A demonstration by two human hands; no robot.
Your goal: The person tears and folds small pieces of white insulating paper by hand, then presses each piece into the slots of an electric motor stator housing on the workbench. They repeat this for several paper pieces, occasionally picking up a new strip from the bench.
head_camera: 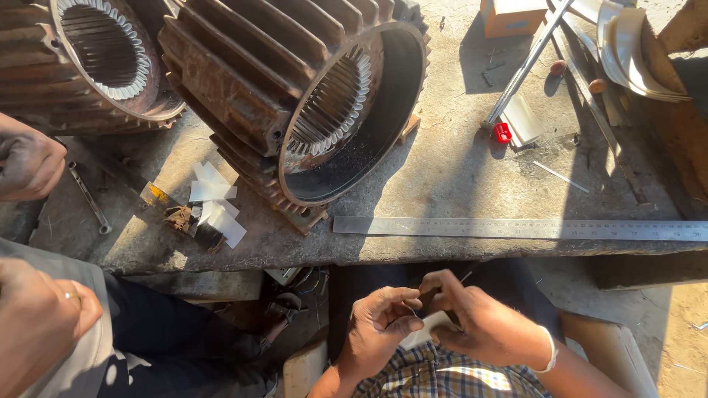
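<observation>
Small white sheet point(430, 326), looks like thin insulation paper or card, sits low in view over my lap, just off the near edge of the workbench point(450, 177). Both my hands are on it: left hand point(380, 324) pinching the left side with thumb and fingers curled, right hand point(483, 324) closed over the top edge, fingertips meeting near something dark between them that I can't make out. So both grips are closed on the sheet, not loose. My read: it's very light, thin, bends and creases easily, likely a bit slick, so hold by the edges with fingertips, gentle pressure, no crushing. Above my hands a long steel ruler point(516, 228) lies along the bench's near edge. Beyond it a big rusty finned motor housing point(295, 96) lies on its side, open end toward me, slotted core visible inside. A second housing point(96, 59) sits at far left. White paper scraps point(214, 199) lie beside the big housing's base, touching some dark bits. A small red item point(503, 132) and an orange box point(512, 16) are at upper right, well apart from me. Another person's hands point(29, 162) are at left, one clenched near a metal rod point(88, 197).
</observation>
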